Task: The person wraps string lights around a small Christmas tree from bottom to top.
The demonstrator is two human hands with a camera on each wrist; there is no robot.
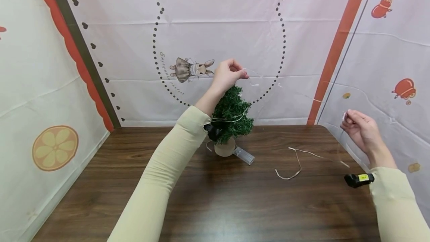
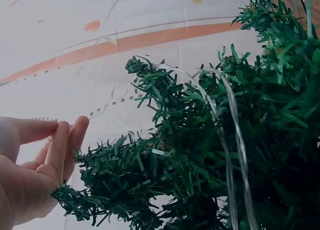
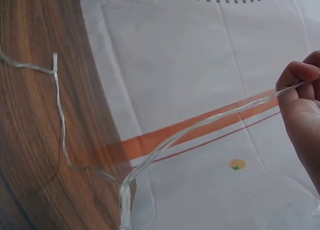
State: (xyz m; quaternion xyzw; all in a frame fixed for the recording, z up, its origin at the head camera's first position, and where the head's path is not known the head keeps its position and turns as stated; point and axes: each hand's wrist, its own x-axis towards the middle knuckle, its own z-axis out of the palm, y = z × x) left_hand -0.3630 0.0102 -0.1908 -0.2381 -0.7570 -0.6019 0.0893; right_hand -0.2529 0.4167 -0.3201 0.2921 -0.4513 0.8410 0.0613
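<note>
A small green artificial Christmas tree (image 1: pixel 236 111) stands on a pale round base (image 1: pixel 225 148). Clear string lights (image 2: pixel 232 115) run across its branches. Just above the treetop, my left hand (image 1: pixel 227 73) pinches the thin wire between thumb and fingers. Far to the right, my raised right hand (image 1: pixel 362 130) grips another stretch of the string, which spans faintly between both hands. In the right wrist view, the twisted strand (image 3: pixel 200 124) leads from the curled fingers down toward the table. A clear battery box (image 1: pixel 244 156) lies beside the base.
A loose tail of the string (image 1: pixel 297 169) curves over the brown wooden table (image 1: pixel 208 204), right of the tree. Printed cloth walls (image 1: pixel 215 3) close in the back and both sides. A black wrist camera (image 1: pixel 356 179) sits on the right wrist.
</note>
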